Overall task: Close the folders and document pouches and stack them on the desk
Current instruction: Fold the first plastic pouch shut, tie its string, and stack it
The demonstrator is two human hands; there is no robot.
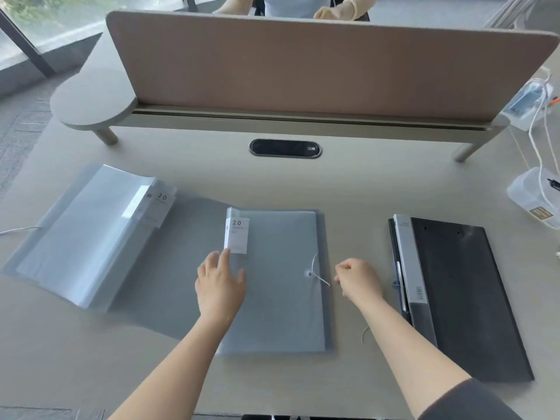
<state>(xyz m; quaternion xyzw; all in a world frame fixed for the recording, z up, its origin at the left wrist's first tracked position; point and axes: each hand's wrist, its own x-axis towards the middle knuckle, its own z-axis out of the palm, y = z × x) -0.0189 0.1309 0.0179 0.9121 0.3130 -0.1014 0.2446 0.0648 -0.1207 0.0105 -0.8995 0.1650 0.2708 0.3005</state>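
Note:
A closed grey pocket folder with a white "20 pockets" label lies in the middle of the desk, over a pouch with a button and white string. My left hand rests flat on the folder's left edge, fingers spread. My right hand hovers just right of the folder, fingers pinched on the end of the string. At the left, a second grey pocket folder lies open with its clear pages fanned. A black folder lies closed at the right.
A brown divider panel on a raised shelf runs along the back. A cable port sits in the desk behind the folders. Plastic boxes and white cables crowd the right edge. A person sits behind the divider.

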